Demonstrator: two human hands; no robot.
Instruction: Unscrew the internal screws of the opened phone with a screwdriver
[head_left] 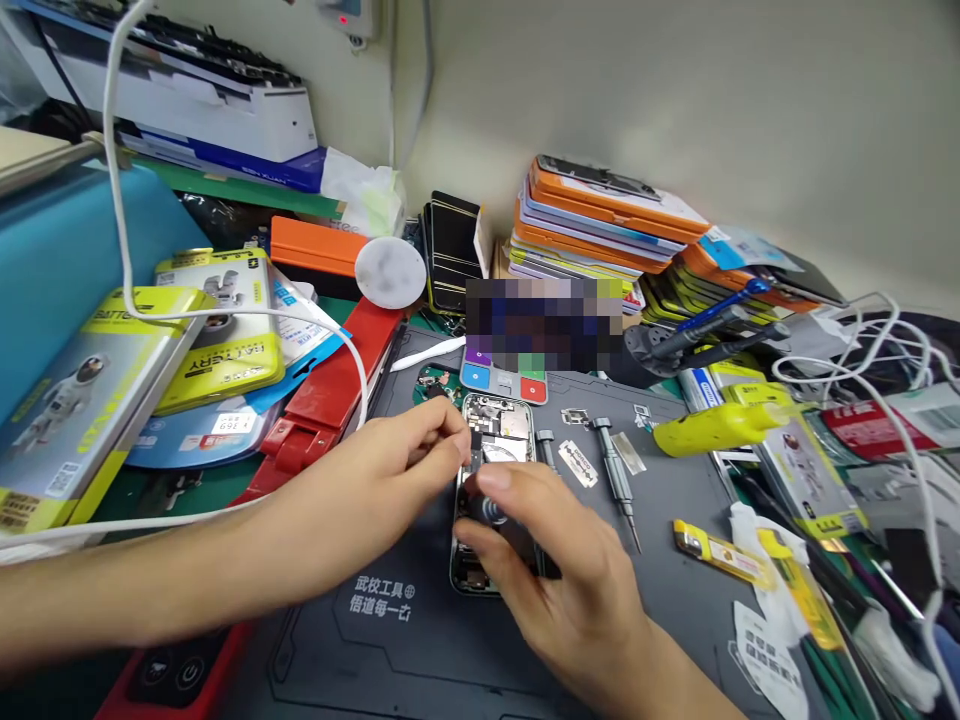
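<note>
An opened phone (499, 450) lies on the grey work mat (322, 650), its inner parts and silver shields exposed. My left hand (427, 455) is closed in a pinch at the phone's left edge; whatever its fingertips hold is hidden. Over the lower half of the phone, my right hand (570, 550) closes thumb and fingers around a screwdriver (493, 511), seen mostly by its round grey end. The tip is out of sight. Right of the phone lie another grey screwdriver (616, 475), a razor blade (578, 464) and a partly covered screwdriver (546, 445).
A coloured screw tray (502, 383) sits beyond the phone. On the right are a yellow bottle (709, 428), a yellow cutter (716, 553) and a tool holder (652, 350). Battery boxes (97, 400) and a red clamp-like device (322, 400) stand left, with a white cable (116, 200) looping overhead.
</note>
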